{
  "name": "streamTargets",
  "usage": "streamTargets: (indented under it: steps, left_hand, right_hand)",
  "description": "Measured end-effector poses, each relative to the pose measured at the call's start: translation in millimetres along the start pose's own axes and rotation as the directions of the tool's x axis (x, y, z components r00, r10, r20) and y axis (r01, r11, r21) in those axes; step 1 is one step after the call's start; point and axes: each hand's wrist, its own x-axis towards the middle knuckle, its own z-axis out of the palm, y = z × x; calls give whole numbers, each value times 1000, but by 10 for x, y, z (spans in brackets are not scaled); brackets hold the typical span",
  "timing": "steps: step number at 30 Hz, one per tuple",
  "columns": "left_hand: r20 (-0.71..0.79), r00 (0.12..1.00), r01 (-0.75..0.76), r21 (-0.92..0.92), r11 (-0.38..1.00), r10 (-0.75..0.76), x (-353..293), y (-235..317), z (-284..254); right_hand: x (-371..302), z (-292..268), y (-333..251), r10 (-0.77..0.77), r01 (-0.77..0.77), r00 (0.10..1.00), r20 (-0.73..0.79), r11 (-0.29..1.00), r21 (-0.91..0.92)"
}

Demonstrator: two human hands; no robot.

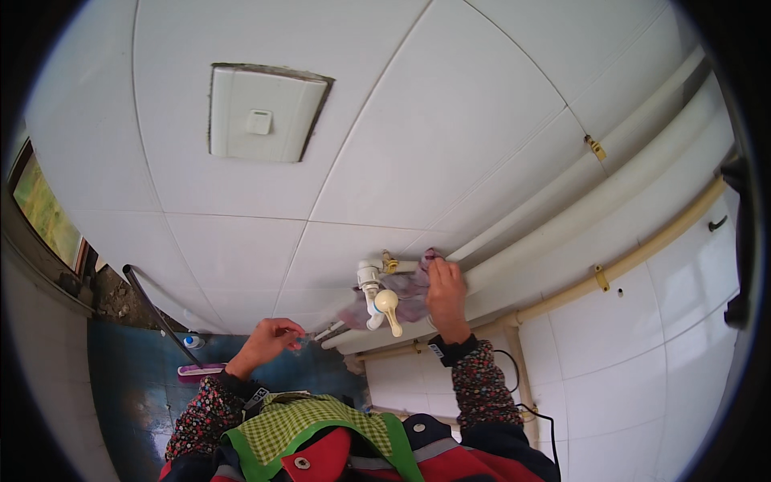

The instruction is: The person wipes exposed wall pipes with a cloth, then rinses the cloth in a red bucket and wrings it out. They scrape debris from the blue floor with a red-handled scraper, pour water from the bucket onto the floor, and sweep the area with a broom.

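Observation:
My right hand [447, 299] is closed on a greyish-purple cloth [405, 299], pressed to the tiled wall beside the tap. Part of the cloth spreads behind the white plastic tap [369, 277], which has a cream lever handle [387, 304]. A pale pipe with a brass clip [389, 262] runs by the tap, near my right fingers. Lower and to the left, my left hand [271, 344] hangs away from the wall with its fingers curled. Something small, clear and bluish [301, 344] shows at those fingertips, too indistinct to name.
A white wall switch [259, 116] sits above. Thick white pipes [594, 205] and a yellowish pipe [634, 261] run along the right. On the blue floor [132, 377] are a purple-edged broom [201, 372] with a dark handle and a white bottle [193, 342]. A window [48, 209] is at left.

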Motion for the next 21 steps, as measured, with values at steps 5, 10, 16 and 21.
streamTargets:
  steps: [5,10,16,21]
  left_hand:
    - [-72,997,9,-83,997,-15,-182,-93,-171]
    - [2,997,72,-105,992,-72,-129,-141,-33]
    - [205,977,62,-28,998,-55,220,-6,301]
    - [186,967,-169,-48,984,175,330,13,472]
  right_hand:
    - [155,-136,-166,107,-109,992,-64,994,-20]
    - [-7,265,-498,461,-388,873,-161,856,343]
    - [-498,355,-651,658,-451,674,336,6,892]
    - [-270,180,-889,523,-156,747,410,-462,873]
